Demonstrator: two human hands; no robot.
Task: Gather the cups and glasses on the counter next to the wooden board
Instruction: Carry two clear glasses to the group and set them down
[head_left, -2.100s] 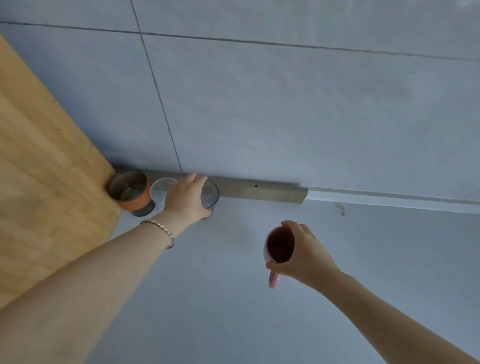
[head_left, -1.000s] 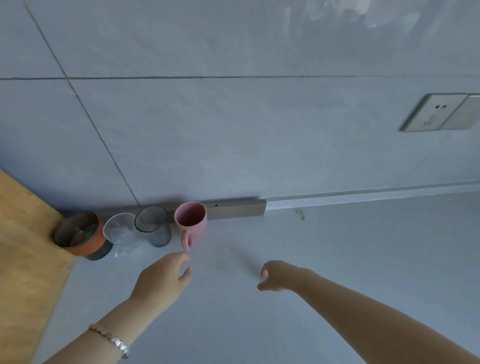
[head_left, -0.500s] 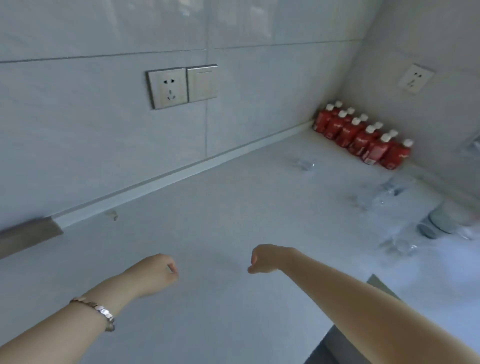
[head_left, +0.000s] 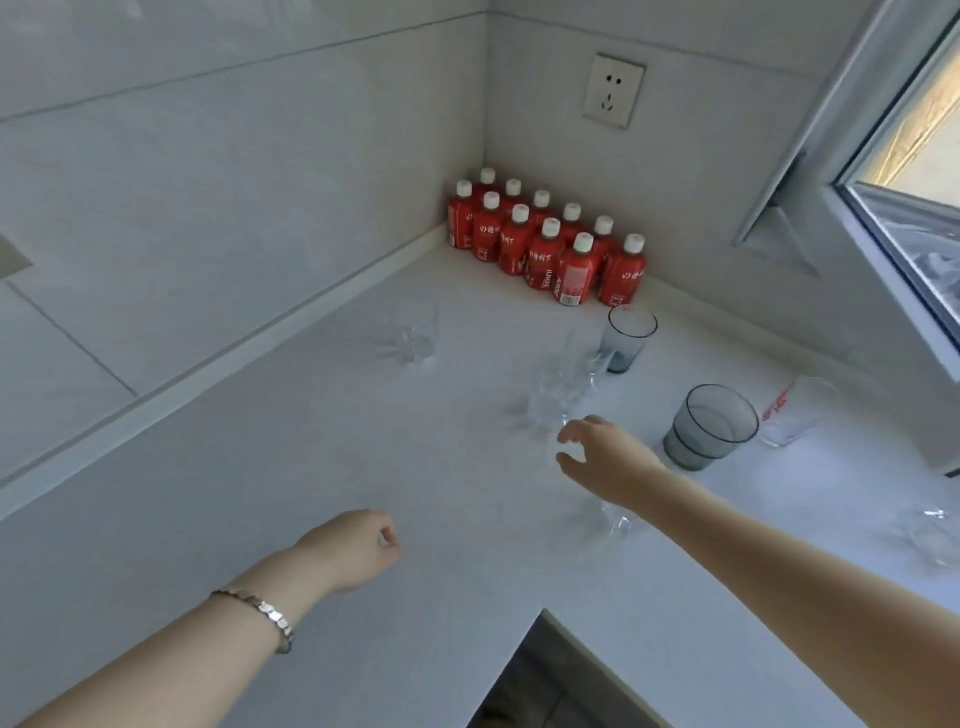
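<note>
The right hand reaches across the white counter at centre frame, fingers spread wide and empty, just below a clear glass. The left hand, lower left with a bracelet at the wrist, is loosely curled and holds nothing. To the right stand a wide grey glass and, above it, a tall grey glass. Another clear glass sits apart at upper centre. Red bottles fill the corner.
</note>
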